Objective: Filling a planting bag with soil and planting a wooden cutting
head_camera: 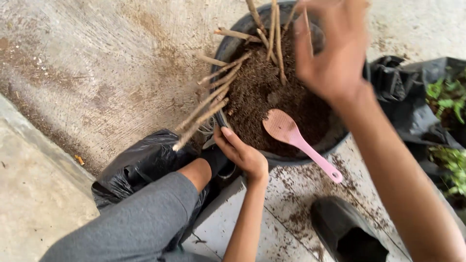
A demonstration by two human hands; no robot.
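Bare cuttings (213,94) lean out of the soil in the black tub (228,46), between the two hands. The left hand (241,152) curls loosely on the tub's near rim, holding nothing. The right hand (332,51) hovers spread above upright cuttings. A pink spoon (297,140) lies just right of the left hand; a black bag (138,167) sits to its left.

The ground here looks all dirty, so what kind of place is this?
Probably an outdoor potting spot on a concrete floor: a black tub of soil with stick cuttings, and leafy plants in black bags.
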